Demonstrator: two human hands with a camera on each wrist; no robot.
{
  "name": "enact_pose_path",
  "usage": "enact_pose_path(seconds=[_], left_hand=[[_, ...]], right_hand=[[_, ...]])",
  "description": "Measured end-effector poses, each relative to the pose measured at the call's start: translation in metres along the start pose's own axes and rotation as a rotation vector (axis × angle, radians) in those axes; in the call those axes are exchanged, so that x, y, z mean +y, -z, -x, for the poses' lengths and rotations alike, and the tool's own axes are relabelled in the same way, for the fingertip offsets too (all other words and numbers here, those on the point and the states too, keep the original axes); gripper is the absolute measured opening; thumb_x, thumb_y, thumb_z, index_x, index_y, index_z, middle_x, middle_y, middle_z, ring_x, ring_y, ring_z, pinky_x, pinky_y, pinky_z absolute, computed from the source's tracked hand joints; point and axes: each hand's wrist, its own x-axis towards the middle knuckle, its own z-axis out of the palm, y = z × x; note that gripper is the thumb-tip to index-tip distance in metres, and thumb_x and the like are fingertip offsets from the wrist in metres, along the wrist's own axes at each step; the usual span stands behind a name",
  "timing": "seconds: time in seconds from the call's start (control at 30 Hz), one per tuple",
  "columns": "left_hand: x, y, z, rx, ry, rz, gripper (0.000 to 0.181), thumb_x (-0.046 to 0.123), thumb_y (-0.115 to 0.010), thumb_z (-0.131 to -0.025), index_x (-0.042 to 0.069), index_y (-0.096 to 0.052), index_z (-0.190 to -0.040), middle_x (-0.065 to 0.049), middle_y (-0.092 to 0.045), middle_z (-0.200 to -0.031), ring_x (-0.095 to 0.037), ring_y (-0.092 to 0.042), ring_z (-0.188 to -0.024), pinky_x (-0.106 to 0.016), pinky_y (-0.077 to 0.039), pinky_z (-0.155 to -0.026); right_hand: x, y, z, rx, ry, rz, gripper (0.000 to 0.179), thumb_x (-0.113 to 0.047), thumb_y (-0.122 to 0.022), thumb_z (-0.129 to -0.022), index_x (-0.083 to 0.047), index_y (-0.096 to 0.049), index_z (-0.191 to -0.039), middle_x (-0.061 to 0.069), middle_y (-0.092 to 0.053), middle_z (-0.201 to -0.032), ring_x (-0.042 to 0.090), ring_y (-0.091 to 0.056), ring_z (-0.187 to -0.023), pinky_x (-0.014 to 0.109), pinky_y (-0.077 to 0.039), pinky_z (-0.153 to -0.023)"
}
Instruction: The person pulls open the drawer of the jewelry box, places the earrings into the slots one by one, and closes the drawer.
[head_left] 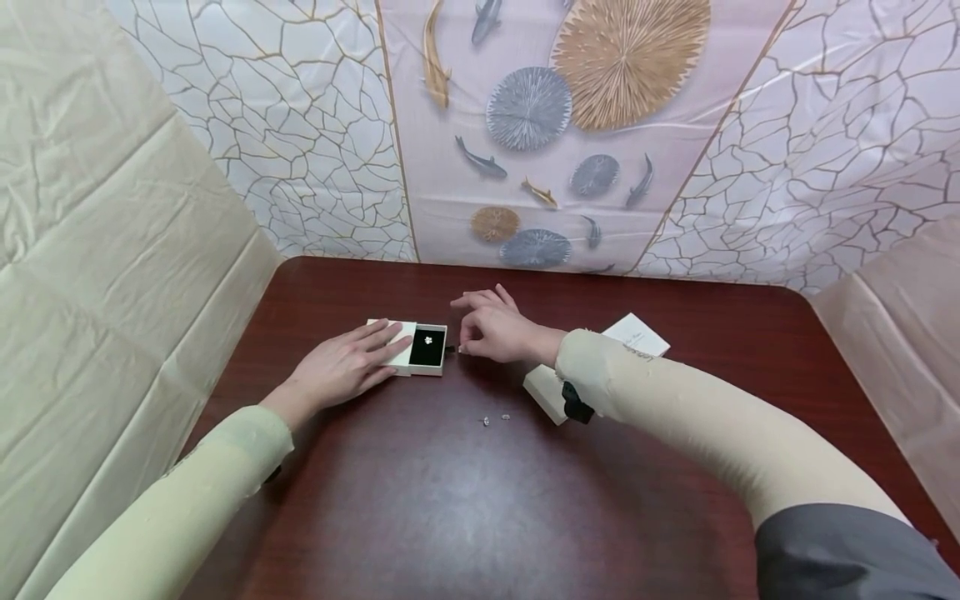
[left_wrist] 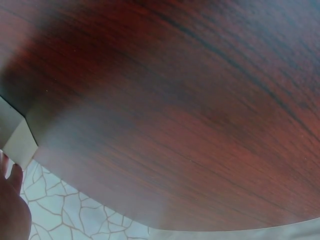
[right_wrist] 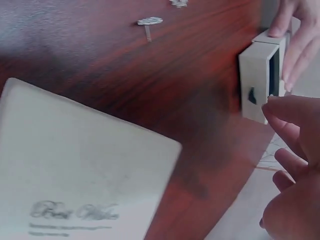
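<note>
A small white drawer box lies on the table, its sleeve [head_left: 405, 360] under my left hand [head_left: 348, 362]. The fingers lie spread over the sleeve top, with the thumb [right_wrist: 276, 31] against its near side. Out of the right end sticks the drawer [right_wrist: 256, 80], its black insert [head_left: 427, 350] holding a small pale stud. A dark pull tab [right_wrist: 251, 95] hangs on the drawer's front. Just right of it, my right hand [head_left: 491, 329] pinches a tiny shiny piece [right_wrist: 270, 98] between thumb and index finger. The other right fingers are loosely bent.
Two small silvery jewellery pieces lie on the table: a stud [right_wrist: 149, 21] with its post showing, and another piece [head_left: 506, 417]. Under my right forearm is a flat white piece [head_left: 547, 392]. Farther right lies a white card-like piece [head_left: 637, 333] with script lettering.
</note>
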Motion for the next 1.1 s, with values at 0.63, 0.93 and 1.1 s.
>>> enact_pose_path(seconds=[0.63,0.93,1.1], left_hand=[[0.001,0.002,0.0,-0.002,-0.001,-0.008,0.055,0.031,-0.069,-0.104,0.009,-0.059,-0.154,-0.021,-0.059,-0.153,-0.042,-0.057,-0.141,-0.051,-0.047,-0.118],[0.0,0.001,0.0,-0.018,0.001,-0.012,0.055,0.031,-0.069,-0.105,0.009,-0.059,-0.154,-0.02,-0.058,-0.154,-0.041,-0.056,-0.142,-0.05,-0.046,-0.118],[0.0,0.002,0.0,-0.006,-0.006,-0.007,0.054,0.03,-0.07,-0.104,0.009,-0.06,-0.153,-0.02,-0.059,-0.154,-0.04,-0.056,-0.142,-0.051,-0.047,-0.118]], right_hand=[[-0.016,0.02,-0.028,-0.109,-0.024,-0.152,0.015,-0.022,-0.073,-0.1,-0.012,-0.082,-0.092,0.018,-0.046,-0.164,0.043,-0.036,-0.152,0.056,-0.021,-0.129],[-0.018,0.019,-0.039,-0.154,-0.042,-0.121,0.015,-0.022,-0.074,-0.099,-0.013,-0.081,-0.089,0.018,-0.043,-0.167,0.043,-0.035,-0.152,0.057,-0.021,-0.129],[-0.02,0.015,-0.043,-0.176,-0.044,-0.114,0.016,-0.022,-0.073,-0.098,-0.013,-0.082,-0.09,0.017,-0.041,-0.168,0.043,-0.033,-0.154,0.06,-0.018,-0.13]])
